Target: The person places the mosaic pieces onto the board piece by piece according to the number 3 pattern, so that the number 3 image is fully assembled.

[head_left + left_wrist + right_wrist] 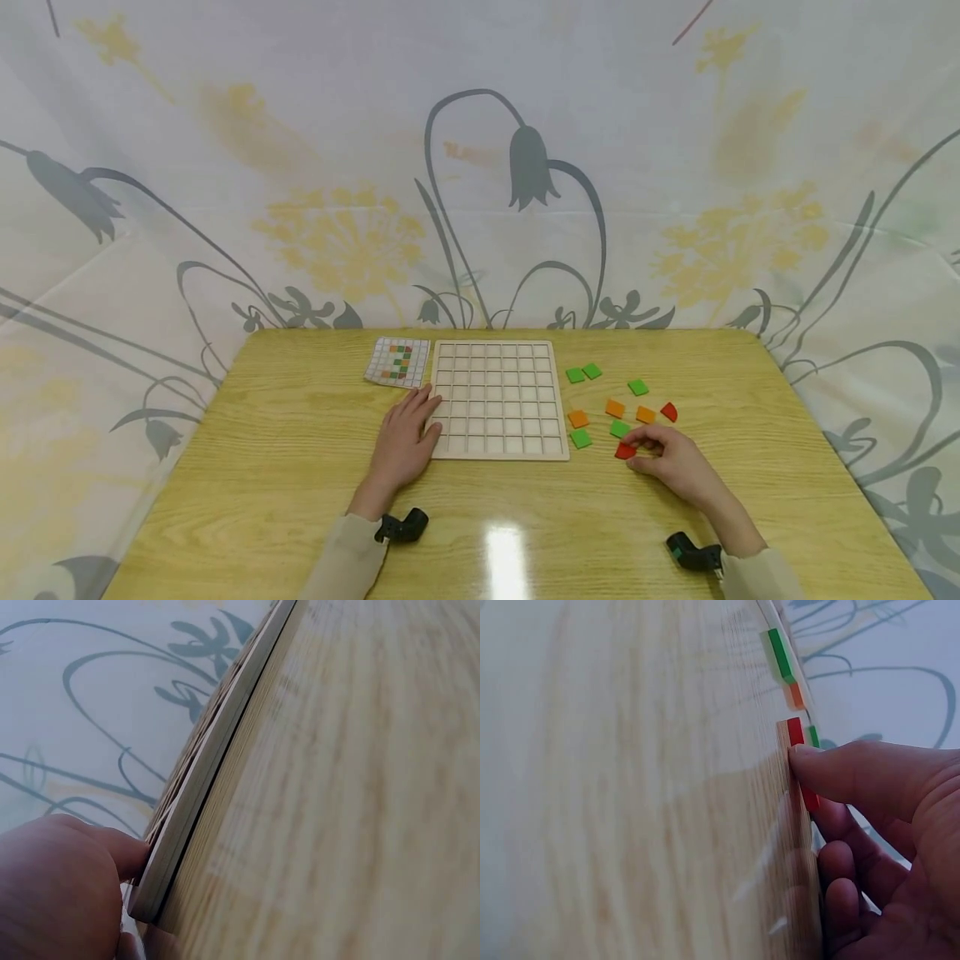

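Note:
A pale wooden grid board (496,400) lies flat on the table. My left hand (405,437) rests on its left edge, fingers extended and fingertips over the rim; in the left wrist view the thumb (127,851) touches the board's side. To the right of the board, my right hand (675,467) pinches a red quarter-round tile (625,451) between thumb and fingers, low at the tabletop. A green tile (619,428) lies just beyond those fingertips. Another red quarter-round tile (669,412) lies farther right, beside an orange tile (645,414).
A paper pattern card (398,363) with coloured squares lies at the board's upper left. More green tiles (638,387) and orange tiles (577,419) are scattered right of the board. A patterned cloth (480,208) hangs behind the table's far edge.

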`<act>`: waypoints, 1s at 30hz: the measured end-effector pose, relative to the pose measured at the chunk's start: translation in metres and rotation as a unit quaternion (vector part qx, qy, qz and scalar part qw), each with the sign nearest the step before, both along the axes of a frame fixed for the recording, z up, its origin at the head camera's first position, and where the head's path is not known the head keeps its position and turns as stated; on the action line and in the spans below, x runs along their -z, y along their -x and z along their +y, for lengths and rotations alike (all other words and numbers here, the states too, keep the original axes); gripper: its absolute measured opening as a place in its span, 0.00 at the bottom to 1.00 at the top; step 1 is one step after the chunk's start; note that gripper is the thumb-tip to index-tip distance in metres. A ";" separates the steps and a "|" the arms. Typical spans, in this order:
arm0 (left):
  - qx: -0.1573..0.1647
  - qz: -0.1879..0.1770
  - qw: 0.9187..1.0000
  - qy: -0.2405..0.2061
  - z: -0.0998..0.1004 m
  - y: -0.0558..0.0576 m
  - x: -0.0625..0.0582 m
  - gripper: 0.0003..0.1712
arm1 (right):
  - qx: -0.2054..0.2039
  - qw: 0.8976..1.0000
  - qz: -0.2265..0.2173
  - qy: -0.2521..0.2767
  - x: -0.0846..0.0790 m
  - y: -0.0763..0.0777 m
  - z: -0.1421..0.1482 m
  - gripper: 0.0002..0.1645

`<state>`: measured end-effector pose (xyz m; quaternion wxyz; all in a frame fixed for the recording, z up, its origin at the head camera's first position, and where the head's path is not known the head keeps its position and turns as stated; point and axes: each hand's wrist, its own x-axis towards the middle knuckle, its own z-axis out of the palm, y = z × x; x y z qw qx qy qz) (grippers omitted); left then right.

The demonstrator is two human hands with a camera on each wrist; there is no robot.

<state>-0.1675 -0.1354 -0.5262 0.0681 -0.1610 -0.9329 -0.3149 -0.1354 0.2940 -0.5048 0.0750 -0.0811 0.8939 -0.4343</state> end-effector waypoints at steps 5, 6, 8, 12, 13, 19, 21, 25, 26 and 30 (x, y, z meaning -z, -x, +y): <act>0.002 0.008 1.000 0.013 0.000 -0.001 0.000 0.27 | 0.004 1.000 0.004 -0.021 -0.002 0.000 -0.001 0.14; 0.003 0.009 1.000 0.017 0.000 -0.001 0.000 0.27 | 0.005 1.000 0.003 -0.025 -0.002 0.000 -0.002 0.14; 0.005 0.006 1.000 0.024 0.000 -0.001 0.000 0.27 | 0.004 1.000 0.001 -0.028 -0.002 0.001 -0.002 0.14; 0.010 0.001 0.999 0.043 0.000 0.000 0.000 0.28 | 0.000 1.000 -0.003 -0.020 -0.003 0.002 -0.002 0.15; 0.012 0.000 0.999 0.046 0.000 0.000 0.000 0.28 | -0.002 1.000 -0.004 -0.018 -0.003 0.002 -0.003 0.15; 0.020 -0.004 0.998 0.051 0.000 -0.001 -0.001 0.28 | -0.002 1.000 -0.007 -0.017 -0.006 0.001 -0.004 0.16; 0.021 -0.005 0.999 0.050 0.001 -0.001 -0.001 0.28 | 0.000 1.000 -0.009 -0.016 -0.007 0.001 -0.005 0.16; 0.021 -0.015 0.998 0.052 0.000 -0.001 -0.002 0.28 | 0.002 1.000 -0.007 -0.014 -0.009 0.001 -0.008 0.16; 0.021 -0.019 0.998 0.052 0.000 -0.001 -0.002 0.28 | 0.003 1.000 -0.005 -0.014 -0.009 0.001 -0.008 0.16; 0.021 -0.025 0.998 0.053 0.000 0.000 -0.001 0.29 | 0.006 1.000 -0.003 -0.017 -0.009 0.001 -0.009 0.15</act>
